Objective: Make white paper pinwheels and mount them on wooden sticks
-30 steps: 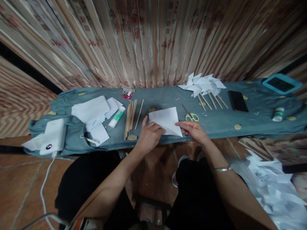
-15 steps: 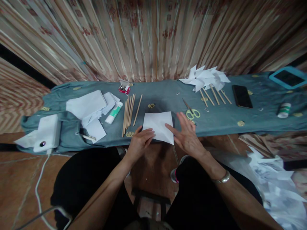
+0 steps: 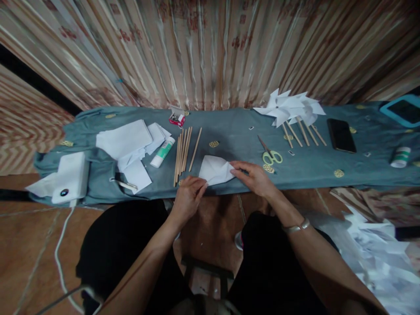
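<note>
A white sheet of paper (image 3: 213, 168) lies at the table's front edge, its near right part bent up and over. My left hand (image 3: 189, 194) pinches the paper's near left corner between thumb and fingers. At the right end of the sheet, my right hand (image 3: 252, 175) has its thumb and fingers closed on a corner. Left of the paper are several thin wooden sticks (image 3: 183, 151), with one stick (image 3: 195, 149) set a little apart. Scissors with pale green handles (image 3: 271, 156) rest to the right of my right hand.
Farther left are stacked white paper (image 3: 124, 138), a glue stick (image 3: 162, 152), a red box of small metal pins (image 3: 177, 117) and a white device (image 3: 70, 177) with a cable. To the right lie paper pinwheels (image 3: 285, 107) on sticks, a black phone (image 3: 341, 135) and a white-green tube (image 3: 400, 157).
The sheet was flat and is now partly folded over. My right hand has gone from spread fingers to gripping a corner. The view has shifted slightly left.
</note>
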Demonstrator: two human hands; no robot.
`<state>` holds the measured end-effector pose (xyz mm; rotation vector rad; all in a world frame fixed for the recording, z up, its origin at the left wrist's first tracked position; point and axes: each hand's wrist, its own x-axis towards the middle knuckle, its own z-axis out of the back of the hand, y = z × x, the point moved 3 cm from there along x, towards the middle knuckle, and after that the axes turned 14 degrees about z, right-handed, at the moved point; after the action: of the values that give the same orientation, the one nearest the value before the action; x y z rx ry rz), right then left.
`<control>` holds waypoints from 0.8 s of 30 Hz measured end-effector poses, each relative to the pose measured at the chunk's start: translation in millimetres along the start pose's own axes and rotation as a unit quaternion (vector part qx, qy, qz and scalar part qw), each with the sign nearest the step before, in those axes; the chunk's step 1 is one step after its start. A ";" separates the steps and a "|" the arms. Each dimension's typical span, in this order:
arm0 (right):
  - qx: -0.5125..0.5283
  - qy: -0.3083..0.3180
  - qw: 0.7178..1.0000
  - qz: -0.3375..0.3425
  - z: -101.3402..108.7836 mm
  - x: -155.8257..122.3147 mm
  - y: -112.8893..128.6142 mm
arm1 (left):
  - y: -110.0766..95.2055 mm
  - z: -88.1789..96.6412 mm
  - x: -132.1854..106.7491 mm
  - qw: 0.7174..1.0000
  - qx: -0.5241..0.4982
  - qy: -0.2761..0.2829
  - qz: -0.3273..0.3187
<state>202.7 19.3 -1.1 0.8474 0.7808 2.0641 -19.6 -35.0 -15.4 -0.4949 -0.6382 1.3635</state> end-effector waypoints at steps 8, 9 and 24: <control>-0.029 0.033 0.998 -0.042 8.2 7.6 14.6 | -3.9 12.2 2.7 0.998 0.051 0.008 -0.027; -0.015 0.034 0.998 -0.049 9.2 4.7 15.3 | -3.6 13.1 3.4 0.998 0.052 0.009 -0.032; 0.051 0.031 0.995 -0.075 4.6 1.6 -10.9 | 4.7 8.2 9.4 0.999 0.036 0.029 0.021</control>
<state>210.0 27.5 -6.0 0.7586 0.9615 1.9386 -27.7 -25.3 -11.2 -0.4910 -0.5322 1.4008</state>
